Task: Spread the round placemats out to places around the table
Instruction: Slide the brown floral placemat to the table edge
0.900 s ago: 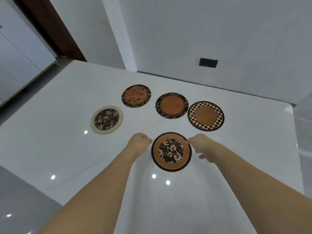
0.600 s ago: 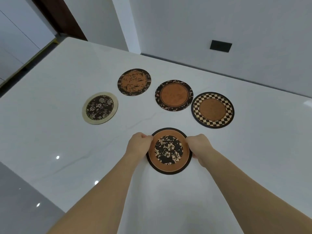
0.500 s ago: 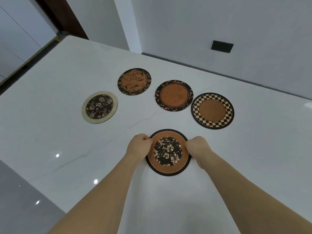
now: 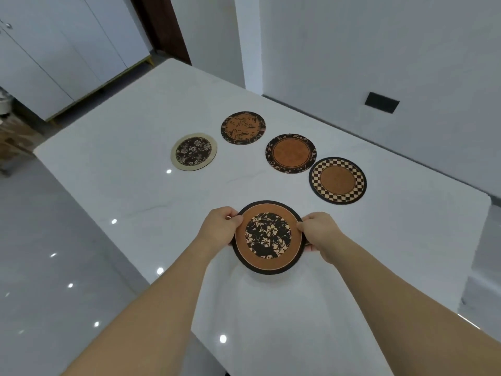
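Note:
Several round placemats lie on the white table (image 4: 135, 147). Nearest me is a brown placemat with a black floral centre (image 4: 267, 237); my left hand (image 4: 221, 229) grips its left edge and my right hand (image 4: 318, 234) grips its right edge, and it looks slightly raised toward me. Farther back lie a cream-rimmed floral placemat (image 4: 193, 151), a brown placemat with dark rim (image 4: 243, 128), a brown placemat with leafy dark border (image 4: 291, 153) and a checkered-rim placemat (image 4: 337, 180).
The table's left edge drops to a glossy grey floor (image 4: 54, 253). White cabinets (image 4: 54, 50) stand at the far left. A white wall with a dark socket (image 4: 381, 102) runs behind the table. The table's right corner (image 4: 482, 199) is close to the checkered mat.
Both hands closed in on the near floral placemat and took hold of its edges. My view has swung, showing more floor on the left.

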